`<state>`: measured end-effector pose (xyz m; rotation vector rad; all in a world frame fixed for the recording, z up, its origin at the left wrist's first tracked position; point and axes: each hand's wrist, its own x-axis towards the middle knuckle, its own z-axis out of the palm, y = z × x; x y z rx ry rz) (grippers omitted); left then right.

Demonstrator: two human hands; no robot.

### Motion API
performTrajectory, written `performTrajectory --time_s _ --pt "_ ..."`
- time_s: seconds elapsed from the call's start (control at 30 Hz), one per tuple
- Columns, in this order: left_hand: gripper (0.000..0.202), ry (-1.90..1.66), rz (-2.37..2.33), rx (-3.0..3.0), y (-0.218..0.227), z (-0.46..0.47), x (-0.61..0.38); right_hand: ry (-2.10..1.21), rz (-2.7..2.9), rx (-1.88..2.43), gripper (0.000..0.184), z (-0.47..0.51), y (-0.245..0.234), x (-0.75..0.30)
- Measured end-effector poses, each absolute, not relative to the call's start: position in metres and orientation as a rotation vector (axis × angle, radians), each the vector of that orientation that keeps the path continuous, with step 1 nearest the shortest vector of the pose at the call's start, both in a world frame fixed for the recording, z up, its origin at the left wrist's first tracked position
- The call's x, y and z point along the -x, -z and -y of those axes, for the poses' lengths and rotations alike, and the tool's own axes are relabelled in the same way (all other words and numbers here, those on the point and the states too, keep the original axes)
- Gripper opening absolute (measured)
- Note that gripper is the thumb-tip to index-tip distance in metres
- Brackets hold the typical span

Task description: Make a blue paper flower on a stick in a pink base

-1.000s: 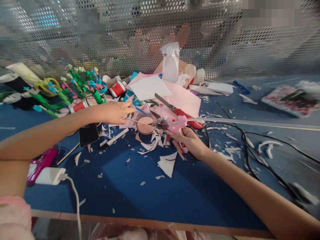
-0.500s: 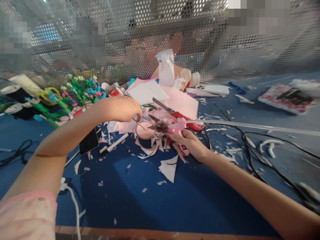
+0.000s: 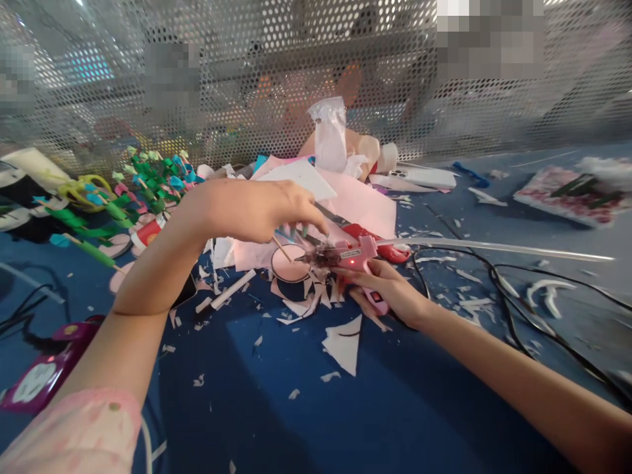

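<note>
A blue table (image 3: pixel 237 421) spreads under everything, with a metal mesh screen (image 3: pixel 237 99) along its far side. Pink paper (image 3: pixel 372 204) and a white sheet (image 3: pixel 316 181) lie in a heap near the middle. The left hand (image 3: pixel 257 210) arches over the work, fingers curled down and closed in a pinch on a thin stick. The right hand (image 3: pixel 395 293) wraps firmly around the handle of a pink glue gun (image 3: pixel 358 257), its nozzle facing left, a long clear glue rod (image 3: pixel 494 247) sticking out behind. Red-handled scissors (image 3: pixel 363 230) lie just beyond the gun. A round pink disc (image 3: pixel 291 266) sits by the nozzle, below the left hand. The thin stick (image 3: pixel 283 249) slants down over the disc, its lower end beside the nozzle tip; whether they touch is unclear. Small white scraps (image 3: pixel 295 394) litter the table.
</note>
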<state>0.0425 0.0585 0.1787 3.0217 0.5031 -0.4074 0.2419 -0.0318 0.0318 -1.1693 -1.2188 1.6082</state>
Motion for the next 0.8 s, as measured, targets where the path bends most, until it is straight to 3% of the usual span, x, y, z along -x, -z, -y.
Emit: performTrajectory --time_s 0.27,0.6,0.8 --pt "0.036 -0.01 -0.078 -2.834 -0.175 -0.072 -0.048 -1.593 1.251 1.155 0.034 0.027 -0.03 -0.246" --pt "0.023 -0.607 -0.187 -2.405 -0.147 -0.07 -0.056 -1.568 1.333 1.2 0.031 0.005 -0.038 -0.247" --pt "0.018 -0.72 -0.136 -2.195 -0.138 -0.074 -0.06 -1.602 1.289 1.189 0.031 0.006 -0.031 -0.254"
